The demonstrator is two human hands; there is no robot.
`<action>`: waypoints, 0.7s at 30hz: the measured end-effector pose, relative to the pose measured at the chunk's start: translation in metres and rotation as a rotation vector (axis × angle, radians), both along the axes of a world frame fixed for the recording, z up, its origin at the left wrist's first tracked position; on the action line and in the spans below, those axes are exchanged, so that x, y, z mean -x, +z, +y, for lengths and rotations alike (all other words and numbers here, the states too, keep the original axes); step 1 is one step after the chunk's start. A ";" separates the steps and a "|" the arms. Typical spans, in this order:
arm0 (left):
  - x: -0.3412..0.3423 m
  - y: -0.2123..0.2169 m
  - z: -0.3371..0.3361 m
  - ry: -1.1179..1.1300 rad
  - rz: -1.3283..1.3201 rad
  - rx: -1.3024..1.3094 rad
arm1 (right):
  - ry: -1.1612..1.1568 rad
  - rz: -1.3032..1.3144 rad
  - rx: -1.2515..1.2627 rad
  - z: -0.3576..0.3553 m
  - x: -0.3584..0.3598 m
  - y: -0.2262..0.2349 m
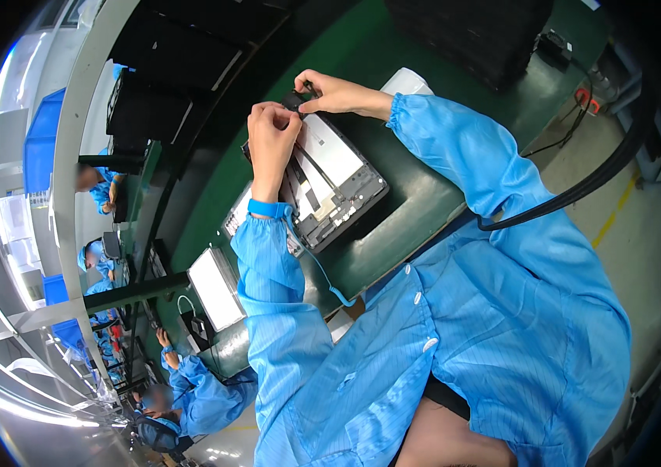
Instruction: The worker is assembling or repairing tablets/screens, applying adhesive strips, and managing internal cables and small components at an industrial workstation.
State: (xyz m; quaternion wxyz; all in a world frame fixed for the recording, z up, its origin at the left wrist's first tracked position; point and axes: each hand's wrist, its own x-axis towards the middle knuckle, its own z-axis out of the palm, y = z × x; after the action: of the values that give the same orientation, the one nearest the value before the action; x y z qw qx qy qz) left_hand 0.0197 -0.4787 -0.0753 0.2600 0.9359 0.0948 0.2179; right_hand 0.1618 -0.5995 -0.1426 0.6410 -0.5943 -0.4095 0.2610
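Observation:
An opened tablet-like device lies tilted on the green table. Its inside shows, with pale flat battery cells, dark strips and a circuit area at the near end. My left hand, with a blue wrist strap, is over the device's far left part, thumb and fingertips pinched together. Whatever lies between those fingertips is too small to make out. At the far end my right hand is closed around a small black piece, close against the left fingertips. The fingers partly cover that piece.
A coiled blue cord runs from the strap to the table's edge. Left stands a white panel; a white object lies beyond my right wrist. A black cable hangs at right. Co-workers in blue sit along the left.

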 end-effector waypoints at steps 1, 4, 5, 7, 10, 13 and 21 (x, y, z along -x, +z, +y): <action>-0.001 0.000 0.001 -0.014 -0.027 -0.099 | -0.014 -0.011 -0.026 -0.001 0.001 -0.005; 0.018 0.008 -0.002 0.007 -0.079 -0.165 | -0.178 -0.141 -0.331 -0.014 0.012 -0.018; 0.035 0.011 -0.001 0.009 -0.141 -0.129 | -0.190 -0.099 -0.295 -0.027 0.020 -0.016; 0.067 0.010 -0.012 0.028 -0.211 0.023 | -0.198 -0.120 -0.157 -0.068 0.034 -0.003; 0.119 -0.045 -0.017 0.103 -0.161 0.412 | -0.121 -0.124 -0.139 -0.084 0.060 0.013; 0.130 -0.053 -0.048 0.067 -0.236 0.784 | -0.041 -0.028 -0.197 -0.075 0.079 0.037; 0.138 -0.089 -0.035 0.084 -0.763 0.957 | 0.095 0.245 -0.147 0.047 0.041 0.098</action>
State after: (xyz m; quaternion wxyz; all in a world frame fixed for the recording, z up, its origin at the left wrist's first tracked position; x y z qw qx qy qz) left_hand -0.1183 -0.5133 -0.1639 0.6582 0.5667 0.1191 0.4810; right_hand 0.1206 -0.5527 -0.0450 0.7150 -0.4895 -0.3738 0.3307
